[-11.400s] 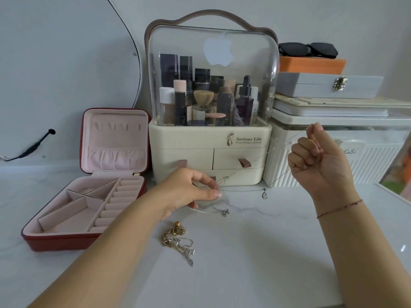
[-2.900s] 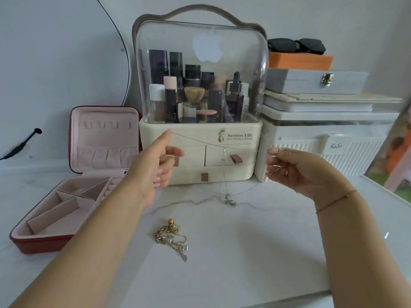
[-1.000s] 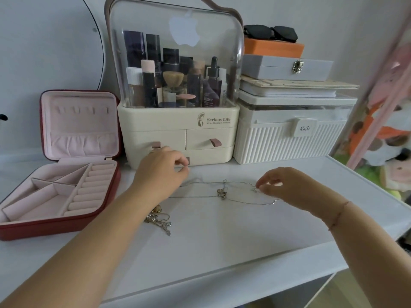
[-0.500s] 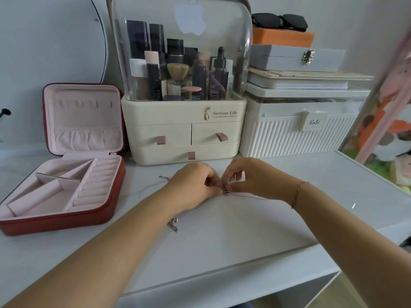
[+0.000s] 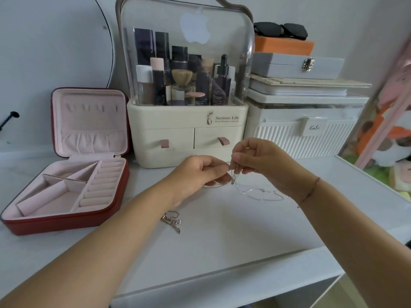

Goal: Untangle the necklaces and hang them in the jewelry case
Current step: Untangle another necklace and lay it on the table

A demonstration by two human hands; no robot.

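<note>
**Head view: worktop stock, as I read it from the remote station**

1. Worktop (image 5: 222,245): white, faintly veined, and set against a pale wall (image 5: 347,21). Its front edge runs across the lower frame.
2. Jewelry case (image 5: 55,226): red outside, pink lining, at the far left of the worktop. The lid stands upright and open. I see no necklace in the tray compartments or on the lid.
3. Cosmetics organiser (image 5: 189,134): cream base with drawers under a clear dome full of bottles, at the back centre, just right of the case.
4. Ribbed white box (image 5: 322,141): just right of the organiser. Stacked on it are flat pale items, a grey box (image 5: 289,67) with a metal latch, an orange box (image 5: 282,46) and dark sunglasses (image 5: 280,31).
5. Silver necklace (image 5: 255,192): in front of the organiser's drawers. One end is lifted and the rest trails in loops on the worktop under the right wrist.
6. Left hand (image 5: 195,174): fingers curled, thumb and forefinger pinching the chain.
7. Right hand (image 5: 264,165): fingers bent and pinching the same chain, almost touching the left fingertips. A thin bracelet (image 5: 311,192) sits on the wrist.
8. Gold necklaces (image 5: 171,221): a tangled heap on the worktop, partly hidden by the left forearm.
9. Far right edge: colourful shapes, too blurred for me to identify.
</note>
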